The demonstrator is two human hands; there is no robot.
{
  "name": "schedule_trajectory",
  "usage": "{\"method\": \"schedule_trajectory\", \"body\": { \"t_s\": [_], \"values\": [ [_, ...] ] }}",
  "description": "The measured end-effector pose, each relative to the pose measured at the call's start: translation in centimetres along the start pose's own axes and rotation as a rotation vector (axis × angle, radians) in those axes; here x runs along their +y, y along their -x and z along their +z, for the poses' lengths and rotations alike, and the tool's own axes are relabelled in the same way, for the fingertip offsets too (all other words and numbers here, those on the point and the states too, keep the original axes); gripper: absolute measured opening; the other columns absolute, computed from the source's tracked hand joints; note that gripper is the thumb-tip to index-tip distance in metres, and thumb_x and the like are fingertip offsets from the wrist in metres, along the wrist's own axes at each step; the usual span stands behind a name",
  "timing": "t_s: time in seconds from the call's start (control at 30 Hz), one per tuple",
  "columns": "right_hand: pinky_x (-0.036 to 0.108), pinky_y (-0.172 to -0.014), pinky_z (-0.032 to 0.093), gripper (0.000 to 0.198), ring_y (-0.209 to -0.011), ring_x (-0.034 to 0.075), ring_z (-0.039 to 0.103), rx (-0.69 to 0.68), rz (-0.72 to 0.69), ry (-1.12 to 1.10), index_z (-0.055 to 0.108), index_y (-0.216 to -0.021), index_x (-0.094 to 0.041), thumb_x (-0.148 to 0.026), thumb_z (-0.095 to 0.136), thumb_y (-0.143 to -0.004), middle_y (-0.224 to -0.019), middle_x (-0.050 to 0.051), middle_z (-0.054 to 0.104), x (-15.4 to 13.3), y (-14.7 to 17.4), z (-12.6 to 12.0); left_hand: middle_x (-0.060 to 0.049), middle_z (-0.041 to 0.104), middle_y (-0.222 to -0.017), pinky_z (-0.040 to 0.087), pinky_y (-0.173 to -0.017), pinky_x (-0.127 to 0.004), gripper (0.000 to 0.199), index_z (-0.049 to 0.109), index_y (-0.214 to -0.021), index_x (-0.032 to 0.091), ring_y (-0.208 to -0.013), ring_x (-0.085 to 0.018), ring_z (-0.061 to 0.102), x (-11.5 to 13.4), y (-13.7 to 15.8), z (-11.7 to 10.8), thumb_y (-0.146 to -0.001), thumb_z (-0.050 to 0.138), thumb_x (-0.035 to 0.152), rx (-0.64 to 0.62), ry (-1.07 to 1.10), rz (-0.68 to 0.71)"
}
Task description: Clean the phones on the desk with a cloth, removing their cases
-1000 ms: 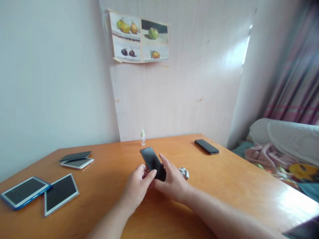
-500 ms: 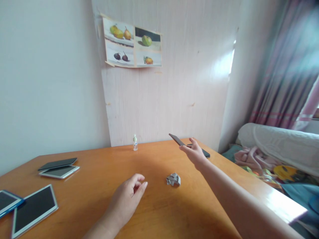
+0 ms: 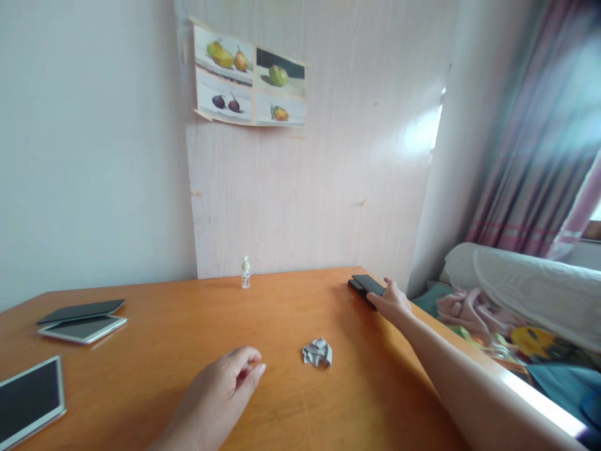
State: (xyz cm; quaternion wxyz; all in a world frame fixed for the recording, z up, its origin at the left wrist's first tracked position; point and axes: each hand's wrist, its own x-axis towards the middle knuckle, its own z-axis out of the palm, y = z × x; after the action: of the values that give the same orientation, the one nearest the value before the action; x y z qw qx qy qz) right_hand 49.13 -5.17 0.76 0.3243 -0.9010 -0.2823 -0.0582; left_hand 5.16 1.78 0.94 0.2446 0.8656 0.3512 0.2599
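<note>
head view: the person's right hand (image 3: 392, 302) reaches to the table's (image 3: 282, 326) far right corner, fingers resting on a dark phone (image 3: 369, 284) stacked on another. left hand (image 3: 220, 391) lies loosely curled, empty, near a crumpled grey cloth (image 3: 318, 352).

A home, most likely a bedroom. Orange wooden bench (image 3: 328, 407) pushed against a pale panelled wall (image 3: 328, 188). Fruit poster (image 3: 250, 81) stuck up crookedly. Striped pink and grey curtain (image 3: 530, 156) at the right. Bed (image 3: 526, 294) beside the bench, piled with a white bolster and rumpled pink bedding. Tablets (image 3: 82, 321) stacked at the left, phones (image 3: 366, 287) at the far right edge, a crumpled cloth (image 3: 318, 352) and a small bottle (image 3: 245, 273).
</note>
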Motion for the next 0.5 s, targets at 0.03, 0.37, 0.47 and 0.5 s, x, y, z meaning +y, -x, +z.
{"method": "schedule_trajectory", "body": {
  "t_s": [0.03, 0.37, 0.47, 0.5],
  "values": [
    [0.044, -0.092, 0.044, 0.087, -0.118, 0.036, 0.053, -0.003, -0.006, 0.015, 0.034, -0.146, -0.016, -0.049, 0.062, -0.07, -0.13, 0.018, 0.057, 0.1, -0.3, 0.2, 0.0, 0.067, -0.076, 0.043, -0.066, -0.023, 0.026, 0.065, -0.089, 0.025, -0.07, -0.015, 0.061, -0.1, 0.0, 0.0, -0.088, 0.049, 0.044, 0.004, -0.004, -0.005],
    [0.044, -0.091, 0.046, 0.08, -0.12, 0.035, 0.053, -0.037, -0.04, 0.072, 0.039, -0.142, -0.016, -0.05, 0.06, -0.073, -0.128, 0.017, 0.058, 0.8, -2.1, 2.0, 0.001, 0.066, -0.077, 0.043, -0.067, -0.023, 0.028, 0.064, -0.088, 0.025, -0.07, -0.015, 0.06, -1.3, -0.2, 0.5, -0.089, 0.046, 0.047, -0.029, -0.014, -0.016],
    [0.043, -0.091, 0.046, 0.079, -0.12, 0.034, 0.053, -0.041, -0.046, 0.07, 0.039, -0.142, -0.017, -0.05, 0.061, -0.073, -0.128, 0.016, 0.058, 1.2, -2.3, 2.5, 0.001, 0.066, -0.076, 0.043, -0.067, -0.023, 0.028, 0.063, -0.088, 0.025, -0.07, -0.015, 0.06, -1.5, -0.2, 0.6, -0.089, 0.047, 0.047, -0.028, -0.002, -0.022],
    [0.043, -0.092, 0.046, 0.08, -0.12, 0.034, 0.053, -0.041, -0.046, 0.069, 0.039, -0.142, -0.017, -0.05, 0.061, -0.073, -0.129, 0.017, 0.058, 1.3, -2.4, 2.6, 0.001, 0.066, -0.077, 0.043, -0.067, -0.023, 0.028, 0.063, -0.088, 0.025, -0.071, -0.015, 0.06, -1.6, -0.2, 0.6, -0.089, 0.047, 0.048, -0.029, -0.001, -0.021]
  ]
}}
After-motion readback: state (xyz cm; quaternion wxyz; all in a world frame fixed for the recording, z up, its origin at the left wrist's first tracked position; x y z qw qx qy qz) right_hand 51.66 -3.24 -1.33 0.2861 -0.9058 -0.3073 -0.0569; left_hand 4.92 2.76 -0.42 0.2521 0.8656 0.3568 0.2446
